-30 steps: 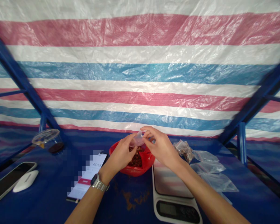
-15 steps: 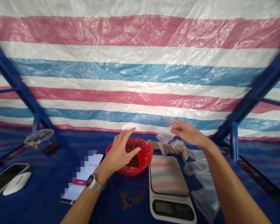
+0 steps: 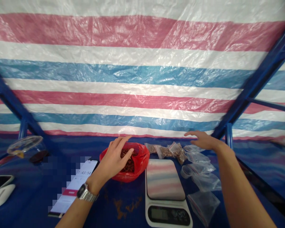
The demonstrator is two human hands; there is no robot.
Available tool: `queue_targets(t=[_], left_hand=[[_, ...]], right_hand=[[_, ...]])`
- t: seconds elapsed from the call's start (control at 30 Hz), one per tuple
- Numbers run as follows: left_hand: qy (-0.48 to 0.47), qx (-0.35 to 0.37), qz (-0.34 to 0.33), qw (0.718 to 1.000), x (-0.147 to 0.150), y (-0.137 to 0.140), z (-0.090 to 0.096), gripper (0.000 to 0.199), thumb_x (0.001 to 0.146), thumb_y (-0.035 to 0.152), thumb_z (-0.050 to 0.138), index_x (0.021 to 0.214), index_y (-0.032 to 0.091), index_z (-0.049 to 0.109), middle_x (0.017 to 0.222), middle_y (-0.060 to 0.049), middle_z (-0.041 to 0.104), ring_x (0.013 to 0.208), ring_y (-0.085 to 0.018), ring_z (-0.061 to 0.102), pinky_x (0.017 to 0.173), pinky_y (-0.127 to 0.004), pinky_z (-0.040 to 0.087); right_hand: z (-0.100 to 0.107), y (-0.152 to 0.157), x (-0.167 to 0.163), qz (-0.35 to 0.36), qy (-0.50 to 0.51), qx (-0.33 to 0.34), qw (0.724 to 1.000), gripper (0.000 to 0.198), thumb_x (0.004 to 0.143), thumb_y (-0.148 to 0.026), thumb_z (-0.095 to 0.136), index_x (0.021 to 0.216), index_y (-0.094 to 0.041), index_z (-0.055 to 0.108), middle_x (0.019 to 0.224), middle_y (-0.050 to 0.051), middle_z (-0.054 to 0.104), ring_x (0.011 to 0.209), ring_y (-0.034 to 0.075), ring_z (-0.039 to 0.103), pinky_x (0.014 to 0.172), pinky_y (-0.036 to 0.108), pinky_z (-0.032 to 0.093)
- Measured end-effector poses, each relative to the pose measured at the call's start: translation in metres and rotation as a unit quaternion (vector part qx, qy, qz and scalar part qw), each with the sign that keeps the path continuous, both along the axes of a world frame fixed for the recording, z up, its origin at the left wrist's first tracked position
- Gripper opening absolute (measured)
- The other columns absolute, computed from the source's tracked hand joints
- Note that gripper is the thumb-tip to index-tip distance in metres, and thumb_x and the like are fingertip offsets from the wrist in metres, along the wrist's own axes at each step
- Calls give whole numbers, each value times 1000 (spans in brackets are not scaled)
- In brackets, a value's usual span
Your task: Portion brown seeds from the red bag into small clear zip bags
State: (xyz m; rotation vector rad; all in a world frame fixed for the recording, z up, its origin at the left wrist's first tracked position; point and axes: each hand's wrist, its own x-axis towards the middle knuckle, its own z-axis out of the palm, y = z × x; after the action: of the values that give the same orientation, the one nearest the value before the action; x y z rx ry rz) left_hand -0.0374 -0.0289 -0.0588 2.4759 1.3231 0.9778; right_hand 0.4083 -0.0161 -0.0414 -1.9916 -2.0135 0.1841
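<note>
Striped tarpaulin [image 3: 142,74] bright, glare along creases; blue tabletop [image 3: 109,218] dim; smartphone [image 3: 72,186] partly pixelated; scale display [image 3: 158,214] soft, seemingly illegible.

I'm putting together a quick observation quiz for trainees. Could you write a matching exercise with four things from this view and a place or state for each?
1. Red bag
2. Scale
3. Watch
4. Right hand

A. Around the left wrist
B. Raised near the clear bags
C. Containing brown pieces
D. White, with a dark panel at its near end

Pairs: 1-C, 2-D, 3-A, 4-B
</note>
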Motion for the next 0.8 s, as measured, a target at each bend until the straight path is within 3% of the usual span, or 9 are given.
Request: queue_targets(t=[0.07, 0.13, 0.17, 0.33, 0.43, 0.53, 0.67, 0.8], left_hand=[[-5, 1, -5, 1000, 1, -1, 0, 46, 103, 40, 50, 148, 31, 46, 143, -8, 58, 137, -28, 51, 117, -48, 40], [-13, 3, -8, 1000, 1, -2, 0, 44, 104, 39, 49, 147, 31, 47, 143, -8, 58, 137, -27, 52, 118, -48, 39], [-17, 4, -9, 1000, 1, -2, 0, 43, 104, 39, 49, 146, 31, 48, 142, -7, 58, 136, -26, 53, 118, -47, 39], [-49, 7, -4, 999, 0, 1, -3, 38, 104, 36, 49, 141, 30, 54, 140, -7, 59, 133, -25, 55, 117, -43, 41], [-87, -2, -11, 996, 1, 0, 0, 33, 103, 35, 51, 134, 28, 59, 132, -7, 64, 124, -23, 60, 112, -40, 45], [-136, -35, -43, 989, 6, -5, 7, 23, 103, 34, 51, 116, 24, 67, 110, -5, 71, 102, -20, 67, 96, -34, 51], [-190, -90, -91, 973, 18, -16, 14, 24, 101, 34, 53, 93, 20, 70, 90, -5, 72, 85, -18, 66, 78, -30, 52], [-244, -133, -127, 952, 26, -24, 14, 25, 98, 36, 57, 87, 19, 70, 87, -6, 72, 82, -19, 66, 72, -28, 50]], right_hand=[[3, 7, -24, 95, 21, -26, 995, 42, 78, -24, 65, 117, -26, 79, 130, 9, 73, 124, 32, 65, 111, 43, 44], [2, 13, -47, 182, 48, -51, 981, 39, 80, -30, 66, 117, -25, 79, 126, 8, 75, 120, 30, 66, 109, 41, 45], [0, 15, -56, 193, 51, -62, 978, 36, 79, -31, 67, 112, -24, 80, 120, 8, 77, 116, 29, 67, 106, 40, 47], [5, 14, -71, 141, 40, -74, 986, 15, 74, -24, 65, 77, -21, 79, 88, 7, 79, 88, 26, 71, 83, 33, 52], [27, 3, -70, 130, 77, -53, 987, 18, 81, -31, 63, 78, -21, 77, 85, 7, 79, 78, 24, 70, 73, 31, 51], [54, -11, -79, 114, 140, 16, 983, 23, 83, -42, 66, 82, -21, 76, 86, 7, 77, 76, 23, 68, 71, 31, 50], [75, -23, -112, 109, 325, 88, 935, 39, 80, -54, 73, 101, -21, 73, 88, 8, 76, 77, 22, 68, 65, 29, 50], [66, -23, -164, 106, 464, 42, 878, 42, 76, -46, 79, 110, -24, 69, 84, 2, 74, 71, 18, 67, 63, 29, 52]])
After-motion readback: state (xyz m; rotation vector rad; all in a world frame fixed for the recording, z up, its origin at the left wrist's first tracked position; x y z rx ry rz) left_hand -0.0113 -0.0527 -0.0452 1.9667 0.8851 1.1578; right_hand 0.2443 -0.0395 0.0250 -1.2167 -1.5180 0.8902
